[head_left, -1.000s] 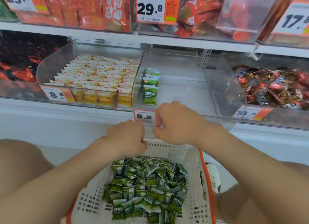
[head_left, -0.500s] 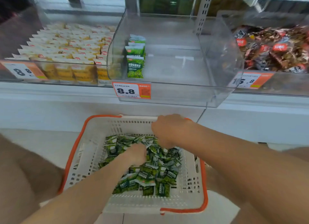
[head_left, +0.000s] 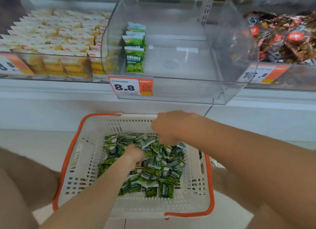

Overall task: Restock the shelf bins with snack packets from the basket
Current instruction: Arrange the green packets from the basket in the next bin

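A white basket point(head_left: 89, 162) with an orange rim stands on the floor below the shelf and holds a heap of green snack packets point(head_left: 159, 170). My left hand point(head_left: 134, 156) is dug into the middle of the heap, its fingers curled round packets. My right hand point(head_left: 169, 127) hovers over the heap's far edge with its fingers curled downward and the tips at the packets; any hold is hidden. Above, the clear shelf bin point(head_left: 179, 90) with the 8.8 price tag point(head_left: 130, 86) holds one short row of upright green packets point(head_left: 135, 47) at its left side.
To the left, a bin point(head_left: 51, 64) is packed with yellow-and-white packets. On the right, another bin point(head_left: 289, 38) holds dark brown and red packets. My bare knees flank the basket at the lower left and right. A white shelf ledge point(head_left: 51, 107) runs just above the basket.
Both hands came down from the bin's front edge into the basket. The view tilted down. The left hand sank deeper into the heap; the right hand moved little in the last half second.
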The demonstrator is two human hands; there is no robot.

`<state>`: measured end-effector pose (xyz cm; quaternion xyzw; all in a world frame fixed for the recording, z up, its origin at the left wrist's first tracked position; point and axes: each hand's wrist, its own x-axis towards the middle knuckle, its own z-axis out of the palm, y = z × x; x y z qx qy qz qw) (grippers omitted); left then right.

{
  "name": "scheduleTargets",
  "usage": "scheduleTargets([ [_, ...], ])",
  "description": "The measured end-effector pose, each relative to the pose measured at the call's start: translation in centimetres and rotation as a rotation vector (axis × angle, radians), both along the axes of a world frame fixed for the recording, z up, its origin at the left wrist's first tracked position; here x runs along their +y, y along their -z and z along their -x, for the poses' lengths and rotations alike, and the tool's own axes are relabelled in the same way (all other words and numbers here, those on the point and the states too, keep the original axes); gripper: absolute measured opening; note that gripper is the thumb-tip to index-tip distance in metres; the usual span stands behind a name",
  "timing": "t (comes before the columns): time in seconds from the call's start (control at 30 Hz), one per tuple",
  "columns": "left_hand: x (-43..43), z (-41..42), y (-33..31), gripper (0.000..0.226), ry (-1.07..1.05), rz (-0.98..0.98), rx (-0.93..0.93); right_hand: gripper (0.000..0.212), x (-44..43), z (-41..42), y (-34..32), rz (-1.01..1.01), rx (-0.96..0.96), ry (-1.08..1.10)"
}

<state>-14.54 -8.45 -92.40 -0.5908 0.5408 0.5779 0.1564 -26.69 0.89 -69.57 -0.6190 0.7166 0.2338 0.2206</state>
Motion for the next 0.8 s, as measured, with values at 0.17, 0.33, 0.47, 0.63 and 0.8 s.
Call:
scheduleTargets([
  [0.17, -0.5, -1.6, -3.9, 0.01, -0.037, -0.165, 0.064, 0.008, 0.1, -0.6, -1.6, 0.076, -0.026, 0.016],
  [0.33, -0.9, -2.5, -8.8, 0.035, 0.06, -0.204, 0.288, 0.008, 1.1, -1.3, -3.5, 0.18, -0.066, 0.021],
  [0.47, -1.1, -2.9, -14.5, 0.042, 0.326, -0.069, 0.429, 0.027, 2.0, -1.1, -4.7, 0.238, -0.068, 0.031],
  [0.63, -1.3, -3.4, -22.2, 0.041, 0.437, 0.058, 0.629, 0.049, 1.9, -0.6, -7.8, 0.342, -0.156, 0.055],
  [0.8, -1.6, -4.0, -26.7, 0.015, 0.448, 0.203, 0.734, 0.037, 1.6, -0.2, -9.8, 0.535, -0.327, 0.214],
])
